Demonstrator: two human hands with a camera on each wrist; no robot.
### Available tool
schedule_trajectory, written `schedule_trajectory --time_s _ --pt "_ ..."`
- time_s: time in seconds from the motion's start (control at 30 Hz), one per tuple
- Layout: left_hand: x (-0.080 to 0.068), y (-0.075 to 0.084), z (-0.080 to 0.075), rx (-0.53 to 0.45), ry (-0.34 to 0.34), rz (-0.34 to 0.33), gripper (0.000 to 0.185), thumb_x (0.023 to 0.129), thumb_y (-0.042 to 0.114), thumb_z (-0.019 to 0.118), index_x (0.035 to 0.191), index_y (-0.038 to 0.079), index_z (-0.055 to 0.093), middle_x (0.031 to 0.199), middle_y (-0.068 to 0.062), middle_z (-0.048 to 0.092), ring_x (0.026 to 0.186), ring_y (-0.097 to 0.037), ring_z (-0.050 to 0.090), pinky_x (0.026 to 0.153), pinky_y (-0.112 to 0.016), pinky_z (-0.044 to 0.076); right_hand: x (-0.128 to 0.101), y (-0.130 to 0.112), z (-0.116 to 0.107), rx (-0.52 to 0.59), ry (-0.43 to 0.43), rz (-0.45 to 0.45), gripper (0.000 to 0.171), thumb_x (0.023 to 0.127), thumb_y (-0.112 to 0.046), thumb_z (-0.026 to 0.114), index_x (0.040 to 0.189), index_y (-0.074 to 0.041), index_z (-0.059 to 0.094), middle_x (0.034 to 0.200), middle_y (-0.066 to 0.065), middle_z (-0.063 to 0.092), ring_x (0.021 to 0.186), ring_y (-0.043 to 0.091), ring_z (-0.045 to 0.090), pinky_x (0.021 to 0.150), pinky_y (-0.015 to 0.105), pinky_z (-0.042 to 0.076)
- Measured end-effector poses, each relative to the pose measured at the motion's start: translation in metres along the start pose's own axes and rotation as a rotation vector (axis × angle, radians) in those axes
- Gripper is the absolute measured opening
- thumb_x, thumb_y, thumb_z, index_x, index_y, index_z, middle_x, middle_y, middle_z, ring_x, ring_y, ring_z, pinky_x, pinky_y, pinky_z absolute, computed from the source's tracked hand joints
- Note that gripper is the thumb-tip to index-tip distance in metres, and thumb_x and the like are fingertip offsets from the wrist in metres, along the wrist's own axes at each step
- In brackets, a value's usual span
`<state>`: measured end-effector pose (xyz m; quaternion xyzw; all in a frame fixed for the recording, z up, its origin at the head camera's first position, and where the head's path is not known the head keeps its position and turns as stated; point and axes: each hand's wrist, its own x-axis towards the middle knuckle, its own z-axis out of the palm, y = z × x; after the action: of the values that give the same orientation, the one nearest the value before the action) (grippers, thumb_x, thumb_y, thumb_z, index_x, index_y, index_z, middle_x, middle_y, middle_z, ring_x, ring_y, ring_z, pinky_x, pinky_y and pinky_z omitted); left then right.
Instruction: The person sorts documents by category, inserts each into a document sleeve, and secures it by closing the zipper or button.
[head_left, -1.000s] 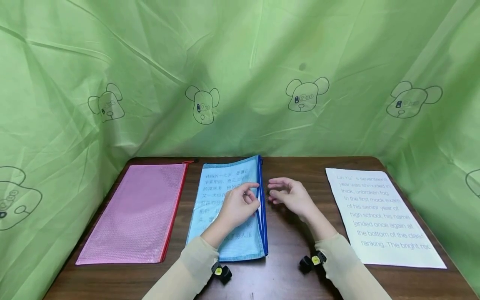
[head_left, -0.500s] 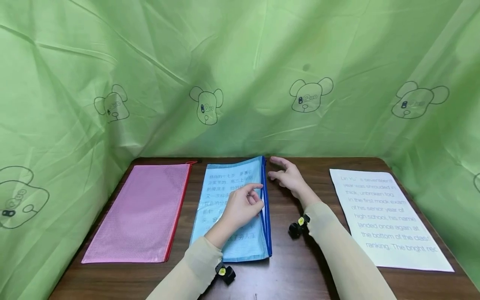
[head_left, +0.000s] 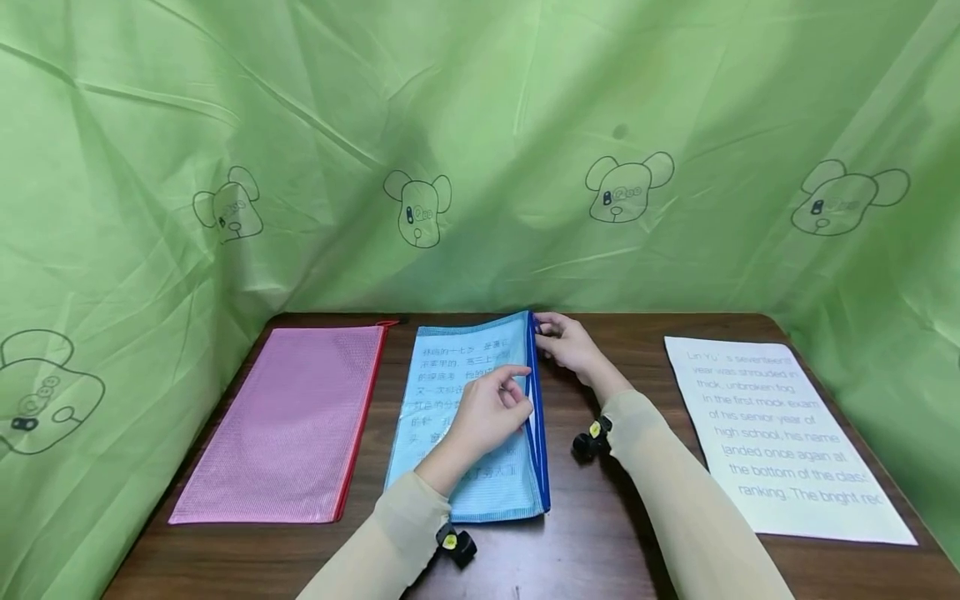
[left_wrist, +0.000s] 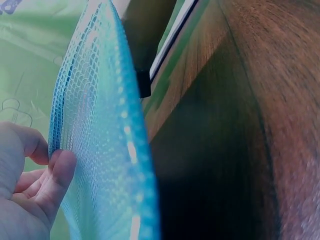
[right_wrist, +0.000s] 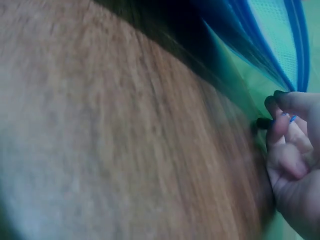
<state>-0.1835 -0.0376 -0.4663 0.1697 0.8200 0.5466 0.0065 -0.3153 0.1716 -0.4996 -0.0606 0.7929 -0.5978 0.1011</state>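
- We see the table (head_left: 585, 533) carrying 2 pouches and 1 loose sheet.
- The pink pouch (head_left: 281, 425) lies flat near the table's left edge.
- The blue pouch (head_left: 431, 392) sits mid-table, far end near the far edge; we see Chinese printing through it.
- Beside the right edge, the white sheet (head_left: 783, 437) reads "thick, unbroken fog".
- The left hand (head_left: 486, 412) pinches the blue pouch's opening edge, we judge to steady it.
- The right hand (head_left: 573, 346) pinches at the zip pull (right_wrist: 265, 123), by the far corner.

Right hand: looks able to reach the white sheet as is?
Probably yes: only tabletop shows between right hand and white sheet, though that hand seems to pinch the blue pouch at its far corner.
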Motion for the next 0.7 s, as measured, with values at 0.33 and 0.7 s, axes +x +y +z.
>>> schedule_trajectory --time_s 0.33,0.7 --pt "0.002 -0.003 0.000 0.030 -0.006 0.002 0.049 0.093 0.000 0.069 0.141 0.003 0.069 0.084 0.004 0.070 0.060 -0.012 0.070 0.055 -0.028 0.055 -0.019 0.007 -0.016 -0.028 0.173 -0.123 0.032 0.104 -0.024 0.078 0.129 -0.005 0.076 0.110 0.013 0.080 0.092 0.027 0.070 0.071 0.026 0.053" --pt "0.001 -0.003 0.002 0.019 -0.020 -0.005 0.048 0.093 0.000 0.069 0.141 0.003 0.069 0.084 0.004 0.070 0.060 -0.013 0.070 0.057 -0.029 0.056 -0.029 0.005 -0.005 0.247 0.345 -0.181 0.027 0.103 -0.008 0.077 0.124 0.008 0.077 0.106 0.024 0.077 0.078 0.012 0.073 0.075 0.026 0.064"
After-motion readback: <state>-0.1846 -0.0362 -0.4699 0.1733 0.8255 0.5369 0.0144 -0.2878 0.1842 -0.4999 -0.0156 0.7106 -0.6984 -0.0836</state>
